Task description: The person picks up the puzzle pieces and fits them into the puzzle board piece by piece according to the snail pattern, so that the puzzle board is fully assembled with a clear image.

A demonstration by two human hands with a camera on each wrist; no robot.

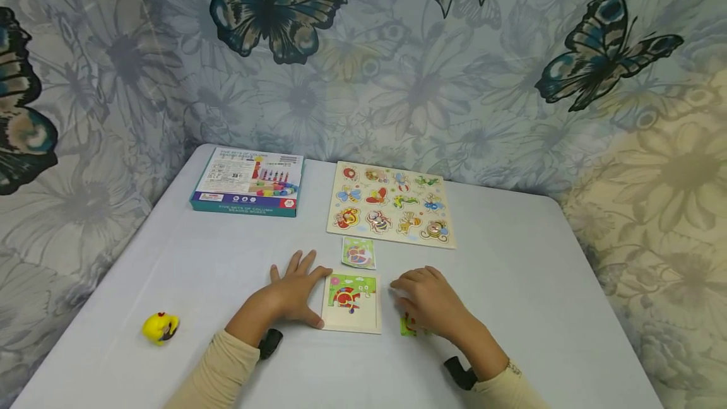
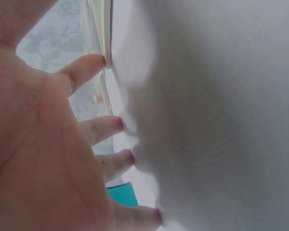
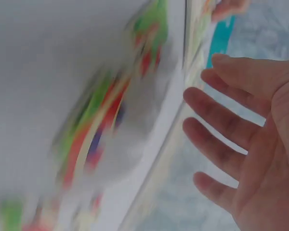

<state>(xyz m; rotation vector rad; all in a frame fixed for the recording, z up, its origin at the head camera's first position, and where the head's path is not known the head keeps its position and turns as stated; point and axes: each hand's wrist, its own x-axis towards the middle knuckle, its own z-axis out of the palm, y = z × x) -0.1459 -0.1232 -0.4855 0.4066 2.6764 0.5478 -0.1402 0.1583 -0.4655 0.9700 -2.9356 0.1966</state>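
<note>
Left hand (image 1: pixel 292 295) is lying spread, thumb and index touching the board (image 1: pixel 358 322) at left; right hand (image 1: pixel 434 302) is hanging empty, loosely bent, over pieces (image 1: pixel 406 327) beside it on the tabletop (image 1: pixel 511 270). I'm bracing one side only, risking slip; I'm half-covering pieces, risking knocks.

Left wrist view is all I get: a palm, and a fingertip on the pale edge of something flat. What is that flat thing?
Observer: It is a small puzzle board, with a red and green picture across its upper part and mostly bare wood below.

Visitor: And the other hand, is it carrying anything?

Observer: Nothing that I can see; the right hand is just over some loose pieces, which show green and red.

Visitor: Is there any other toy about?

Observer: Yes, a yellow toy lies on the table, well to the left of the left hand.
</note>
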